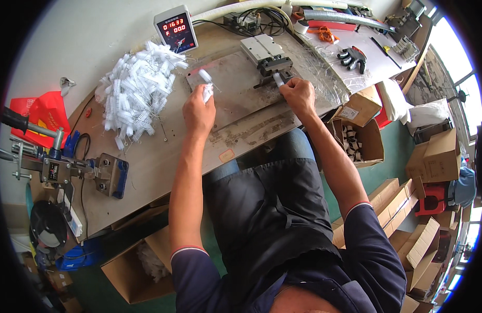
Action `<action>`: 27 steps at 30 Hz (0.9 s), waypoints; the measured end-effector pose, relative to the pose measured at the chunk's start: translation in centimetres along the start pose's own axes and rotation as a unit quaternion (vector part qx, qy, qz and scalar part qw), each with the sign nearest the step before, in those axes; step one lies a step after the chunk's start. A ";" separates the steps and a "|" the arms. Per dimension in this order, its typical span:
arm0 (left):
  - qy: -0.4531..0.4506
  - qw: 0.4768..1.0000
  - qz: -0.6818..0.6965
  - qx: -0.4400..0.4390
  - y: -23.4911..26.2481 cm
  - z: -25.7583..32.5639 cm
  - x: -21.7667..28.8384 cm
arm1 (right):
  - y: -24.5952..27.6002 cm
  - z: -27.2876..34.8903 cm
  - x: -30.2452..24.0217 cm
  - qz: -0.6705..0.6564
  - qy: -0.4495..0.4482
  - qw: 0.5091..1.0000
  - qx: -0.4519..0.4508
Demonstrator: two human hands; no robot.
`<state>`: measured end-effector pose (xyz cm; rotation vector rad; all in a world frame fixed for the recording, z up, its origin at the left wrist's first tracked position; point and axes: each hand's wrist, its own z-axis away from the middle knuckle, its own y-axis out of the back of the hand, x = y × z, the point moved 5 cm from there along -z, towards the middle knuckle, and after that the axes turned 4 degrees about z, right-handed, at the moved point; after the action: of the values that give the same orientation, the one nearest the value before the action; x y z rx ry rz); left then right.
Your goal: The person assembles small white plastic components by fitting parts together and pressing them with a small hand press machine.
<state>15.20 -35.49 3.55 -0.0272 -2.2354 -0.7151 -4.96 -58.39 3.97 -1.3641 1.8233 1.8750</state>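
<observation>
My left hand (199,113) is closed around a small white bristle brush (207,92) above the bench, and another white brush (204,76) with a thin wire stem shows just beyond the fingertips. My right hand (299,97) pinches a white brush (278,79) at the dark jaw of a small bench machine (267,55); my fingers hide part of it. To the left of my left hand lies a big heap of white brushes (139,94) with wire stems.
A digital counter (176,30) with red digits stands behind the heap. At the left are a lever press (58,164) and a red bag (45,117). A dark glove (353,58) lies on the right table. Open cardboard boxes (374,143) stand beside the bench.
</observation>
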 end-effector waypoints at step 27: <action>-0.023 1.000 -0.019 0.001 -0.1 0.9 1.2 | 0.2 1.4 -0.6 -0.026 0.020 0.999 0.039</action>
<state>13.71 -35.40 3.82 -0.0009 -2.2855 -0.7404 -5.40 -56.96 4.22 -1.4171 1.8407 1.7436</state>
